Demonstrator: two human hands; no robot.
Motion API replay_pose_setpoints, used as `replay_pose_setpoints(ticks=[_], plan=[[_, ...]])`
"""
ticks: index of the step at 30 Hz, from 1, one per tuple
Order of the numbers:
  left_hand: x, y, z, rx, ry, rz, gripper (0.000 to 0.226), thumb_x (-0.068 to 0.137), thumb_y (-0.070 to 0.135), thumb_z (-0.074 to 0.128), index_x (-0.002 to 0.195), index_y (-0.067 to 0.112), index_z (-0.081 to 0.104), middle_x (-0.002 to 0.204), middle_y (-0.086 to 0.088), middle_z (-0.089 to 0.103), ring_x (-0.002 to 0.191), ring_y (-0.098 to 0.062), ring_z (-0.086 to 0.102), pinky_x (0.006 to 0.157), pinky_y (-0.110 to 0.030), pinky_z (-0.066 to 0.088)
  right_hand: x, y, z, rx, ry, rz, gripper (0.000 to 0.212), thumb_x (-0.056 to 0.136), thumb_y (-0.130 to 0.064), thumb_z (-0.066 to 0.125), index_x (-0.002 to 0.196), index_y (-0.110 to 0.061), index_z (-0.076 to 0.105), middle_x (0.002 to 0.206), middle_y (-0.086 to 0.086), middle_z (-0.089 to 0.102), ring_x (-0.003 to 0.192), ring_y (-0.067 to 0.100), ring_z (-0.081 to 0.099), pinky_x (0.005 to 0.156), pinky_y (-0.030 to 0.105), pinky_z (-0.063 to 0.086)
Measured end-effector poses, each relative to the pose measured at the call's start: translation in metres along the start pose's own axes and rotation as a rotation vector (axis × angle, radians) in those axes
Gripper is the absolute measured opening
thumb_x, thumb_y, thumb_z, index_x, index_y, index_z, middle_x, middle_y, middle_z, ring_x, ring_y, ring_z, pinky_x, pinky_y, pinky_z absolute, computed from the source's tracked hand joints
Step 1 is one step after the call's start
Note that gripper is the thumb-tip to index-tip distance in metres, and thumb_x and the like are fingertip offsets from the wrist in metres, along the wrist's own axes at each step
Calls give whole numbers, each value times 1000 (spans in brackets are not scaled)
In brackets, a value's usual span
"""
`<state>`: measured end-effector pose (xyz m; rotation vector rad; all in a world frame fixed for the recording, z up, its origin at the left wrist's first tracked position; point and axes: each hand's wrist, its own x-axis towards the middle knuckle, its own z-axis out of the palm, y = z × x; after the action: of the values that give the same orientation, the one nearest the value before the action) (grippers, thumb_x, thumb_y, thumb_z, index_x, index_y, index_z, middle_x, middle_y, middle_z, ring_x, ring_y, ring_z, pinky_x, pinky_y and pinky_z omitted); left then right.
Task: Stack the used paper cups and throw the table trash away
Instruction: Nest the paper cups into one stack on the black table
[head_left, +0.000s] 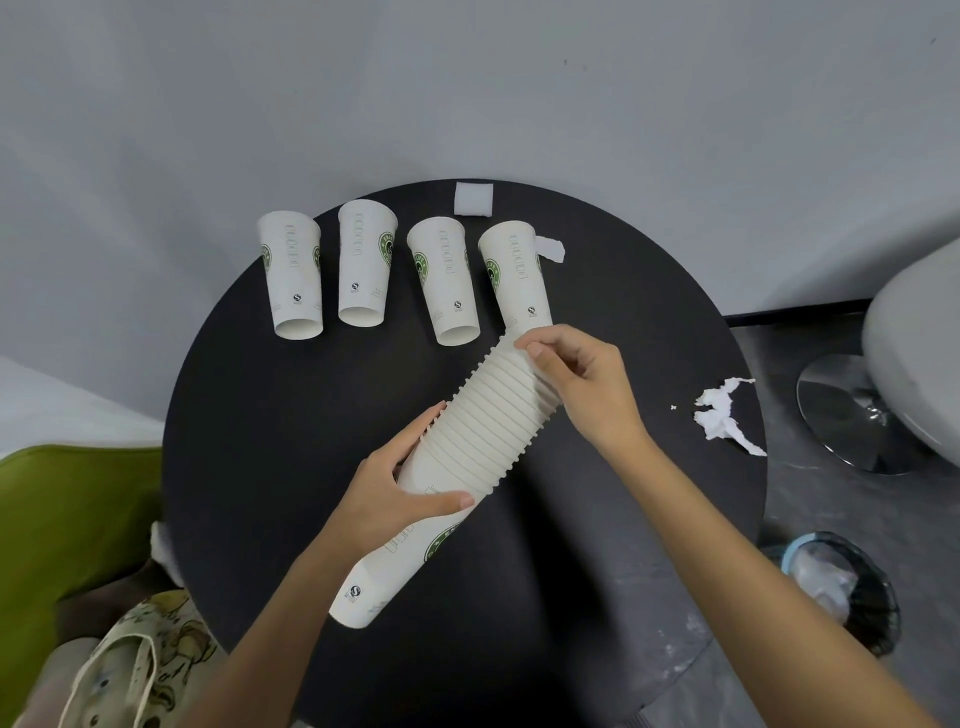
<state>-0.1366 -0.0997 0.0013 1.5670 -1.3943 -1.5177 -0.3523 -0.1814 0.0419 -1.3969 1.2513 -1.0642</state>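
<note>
A long stack of nested paper cups (467, 447) is held slanted above the round black table (291, 415), its closed end toward the person and its ribbed, rimmed end toward the far side. The stack is gripped round its middle by the left hand (395, 493), thumb laid across the front. Its topmost rim is pinched by the curled fingers of the right hand (582, 384).

Just beyond that rim, four single cups are seen in a row at the far side of the table: one (293, 275), a second (363, 265), a third (447, 283) and a fourth (514, 275), the last just beside the right hand. Whether they stand or lie cannot be told.

Stacking is judged well advanced but unfinished, since these four are not yet nested. The trash appears untouched: a torn scrap (550, 249) beside the fourth cup, a white square piece (474, 198) at the far edge, and crumpled paper (727, 415) at the right edge.

A lined bin (852, 592) is seen on the floor to the right, well apart from the paper, so the throwing-away is taken to be left entirely.
</note>
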Motion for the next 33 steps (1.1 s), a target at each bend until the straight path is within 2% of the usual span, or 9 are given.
replay_pose_setpoints(ticks=[3,7,10,13,15,19,22,29,33], plan=[[0,-1,-4,-7,13,2,100,57,37,89,145,39,41,140,26,51,131,3,45,114,-37,37,2,0,7,-7,4,7,19,93,-6,55,87,-15,70,58,-21,58,53,0,45,59,8,33],[0,-4,-11,-25,38,-7,100,55,37,90,143,40,43,138,27,52,130,4,46,113,-35,37,6,0,17,-11,17,-7,22,93,-8,56,85,-22,71,73,-14,67,66,7,55,68,19,42],[-1,-9,-17,-32,47,-20,99,58,31,92,143,41,42,139,27,52,130,4,46,113,-35,38,9,0,26,-32,-28,6,19,94,-7,55,86,-16,70,67,-22,63,57,0,49,63,12,37],[-2,-13,-22,-49,69,-28,96,64,20,91,145,38,42,139,28,51,129,6,46,112,-31,39,15,0,33,-83,-115,-3,17,95,-11,54,88,-16,69,73,-21,63,58,7,47,64,18,39],[0,-15,-25,-60,76,-35,96,65,19,91,145,37,41,138,28,52,128,6,47,110,-29,40,19,-2,37,-91,-159,-18,16,95,-10,54,90,-14,69,75,-20,63,57,2,48,63,11,36],[5,-19,-33,-73,93,-44,96,66,19,90,145,38,41,138,28,52,129,5,47,108,-28,41,33,-3,40,-87,-166,-25,18,96,-11,52,95,-14,69,81,2,64,64,5,47,64,15,38],[9,-22,-39,-75,103,-51,97,63,24,91,145,39,40,138,30,51,129,6,47,107,-26,41,52,-3,35,-55,-131,5,18,96,-9,51,96,-11,69,85,-5,67,78,4,61,75,16,45],[28,-23,-49,-65,125,-64,92,68,22,89,144,41,40,135,29,53,127,5,49,102,-22,43,103,13,19,-124,-89,18,27,94,-6,50,82,-24,67,82,-4,67,76,8,61,76,18,46],[40,-20,-49,-70,129,-71,91,68,22,88,143,41,41,133,31,54,123,10,50,96,-14,44,137,31,10,-243,-69,34,25,91,-9,51,78,-22,67,83,-7,69,77,7,62,86,31,50]])
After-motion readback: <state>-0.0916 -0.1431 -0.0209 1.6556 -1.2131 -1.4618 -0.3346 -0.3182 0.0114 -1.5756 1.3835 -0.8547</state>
